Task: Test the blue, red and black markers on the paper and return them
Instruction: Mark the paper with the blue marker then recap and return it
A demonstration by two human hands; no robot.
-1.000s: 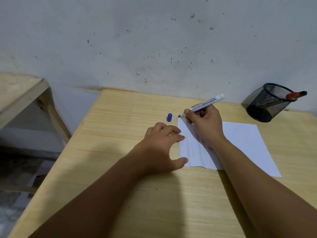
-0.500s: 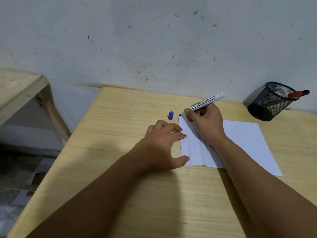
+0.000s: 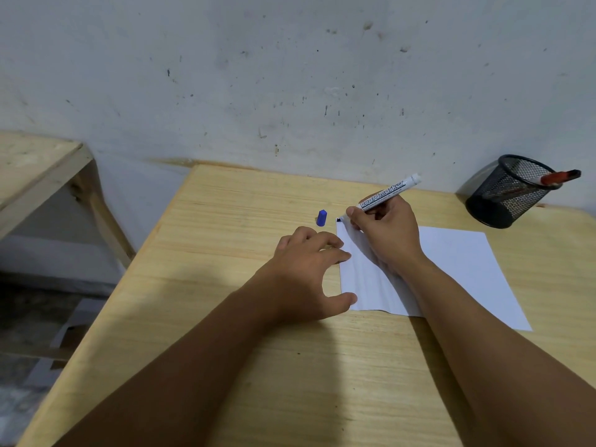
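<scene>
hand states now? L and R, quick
Left hand: open, empty, fingertips pinning the paper's left edge.
Right hand: closed on the uncapped marker, tip at the paper's far left corner.

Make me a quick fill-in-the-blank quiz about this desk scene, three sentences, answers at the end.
1. The right hand holds a marker with its tip at the paper's far-left ____.
2. The loose cap on the desk is ____.
3. The mesh cup holds a ____ marker.

Answers: corner; blue; red
</scene>
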